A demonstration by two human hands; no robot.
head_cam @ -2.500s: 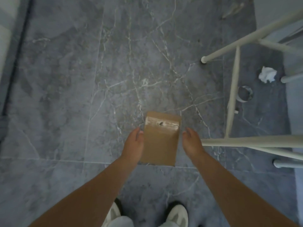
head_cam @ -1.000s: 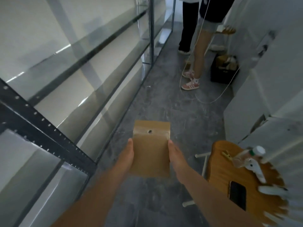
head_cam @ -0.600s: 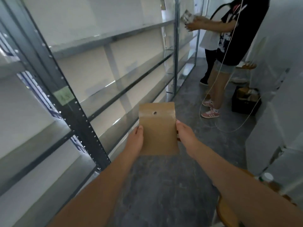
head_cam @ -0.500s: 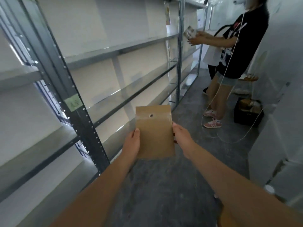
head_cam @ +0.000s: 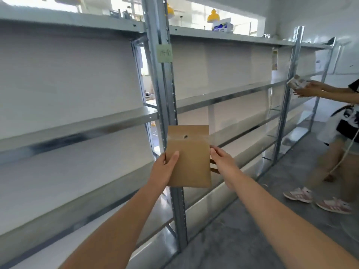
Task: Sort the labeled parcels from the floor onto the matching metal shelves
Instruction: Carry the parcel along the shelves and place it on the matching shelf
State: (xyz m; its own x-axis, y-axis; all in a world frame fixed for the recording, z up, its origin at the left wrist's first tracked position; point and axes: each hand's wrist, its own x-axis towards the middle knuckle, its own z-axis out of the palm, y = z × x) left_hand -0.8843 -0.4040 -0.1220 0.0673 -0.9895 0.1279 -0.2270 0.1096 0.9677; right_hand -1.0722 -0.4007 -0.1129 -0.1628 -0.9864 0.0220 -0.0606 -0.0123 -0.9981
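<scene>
— Holding the brown parcel (head_cam: 188, 158) upright at chest height, left hand (head_cam: 162, 167) and right hand (head_cam: 223, 162) each with a grip on one side edge, right before the metal upright (head_cam: 163, 90).

— Good. Read the green tag (head_cam: 164, 53) on that post first — match it, then slide the parcel flat onto the shelf (head_cam: 77, 125).

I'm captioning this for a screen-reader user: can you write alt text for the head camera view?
Two bare hands, left hand and right hand, hold a flat brown parcel upright by its side edges before grey metal shelves. A green label marks the upright; another person stands at right.
</scene>
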